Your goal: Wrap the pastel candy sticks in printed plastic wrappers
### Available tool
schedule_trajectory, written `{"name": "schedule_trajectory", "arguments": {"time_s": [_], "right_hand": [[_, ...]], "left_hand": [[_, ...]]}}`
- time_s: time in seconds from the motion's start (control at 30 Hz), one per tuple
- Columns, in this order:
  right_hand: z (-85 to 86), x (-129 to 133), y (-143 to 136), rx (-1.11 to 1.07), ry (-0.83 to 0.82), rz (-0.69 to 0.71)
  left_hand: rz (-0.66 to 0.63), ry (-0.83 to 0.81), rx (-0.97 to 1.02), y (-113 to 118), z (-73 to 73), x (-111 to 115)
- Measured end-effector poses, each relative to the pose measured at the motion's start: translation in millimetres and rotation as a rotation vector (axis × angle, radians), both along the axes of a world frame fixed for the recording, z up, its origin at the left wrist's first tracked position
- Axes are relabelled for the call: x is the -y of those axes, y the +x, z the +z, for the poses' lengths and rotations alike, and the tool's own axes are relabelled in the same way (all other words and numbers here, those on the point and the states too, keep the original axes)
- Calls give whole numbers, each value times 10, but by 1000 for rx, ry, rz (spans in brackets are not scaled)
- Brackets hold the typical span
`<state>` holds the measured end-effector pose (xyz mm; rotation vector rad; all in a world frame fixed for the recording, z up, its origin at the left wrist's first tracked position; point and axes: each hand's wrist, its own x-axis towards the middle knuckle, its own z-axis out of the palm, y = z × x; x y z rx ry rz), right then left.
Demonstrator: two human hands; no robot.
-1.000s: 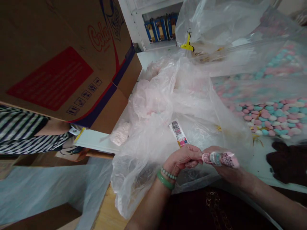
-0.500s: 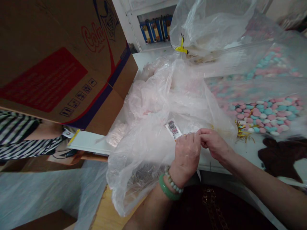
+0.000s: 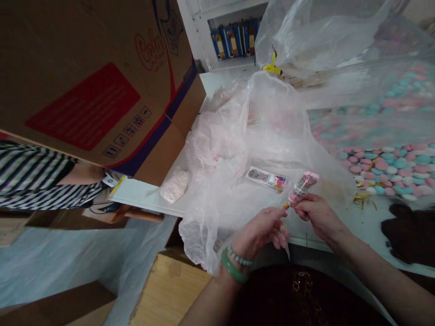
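My right hand (image 3: 316, 213) pinches a small clear packet of pink and white pieces (image 3: 303, 185), held upright above the table's front edge. My left hand (image 3: 267, 228), with a green bangle and a beaded bracelet on its wrist, is closed at the packet's lower end, where a small yellow and orange bit shows between the fingers. Just beyond my hands, a flat label strip (image 3: 267, 179) with dark print and a colourful picture lies on a crumpled clear plastic bag (image 3: 220, 181).
A large cola carton (image 3: 118, 90) stands at the left, with a person's striped sleeve (image 3: 41, 176) below. Bagged pastel candies (image 3: 397, 167) and a dark brown item (image 3: 408, 233) are at the right. A small pale bag (image 3: 174, 185) sits near the left edge.
The packet now shows upright in my right hand. My left hand has moved down off the label, which now lies uncovered and turned. The view has shifted slightly.
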<state>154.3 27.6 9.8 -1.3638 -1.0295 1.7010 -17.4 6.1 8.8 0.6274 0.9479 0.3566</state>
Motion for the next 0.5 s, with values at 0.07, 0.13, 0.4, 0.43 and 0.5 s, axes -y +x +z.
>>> {"name": "schedule_trajectory", "arguments": {"time_s": [0.07,0.13,0.4,0.43,0.5], "right_hand": [[42,29,27,-101,-187,55],[105,63,24,-137,-247,126],[261,259,-87,628,863,318],[252,263,-79,688,1037,391],[232,239,-58,732,1274,541]], "left_hand": [[-149,194,-151,-39,59,56],[-270,295,-186,-101,88,105],[-179,-86,17,-311,-26,152],[-175,-120,106,-315,2,148],[-153,-139,255,-308,91,150]]}}
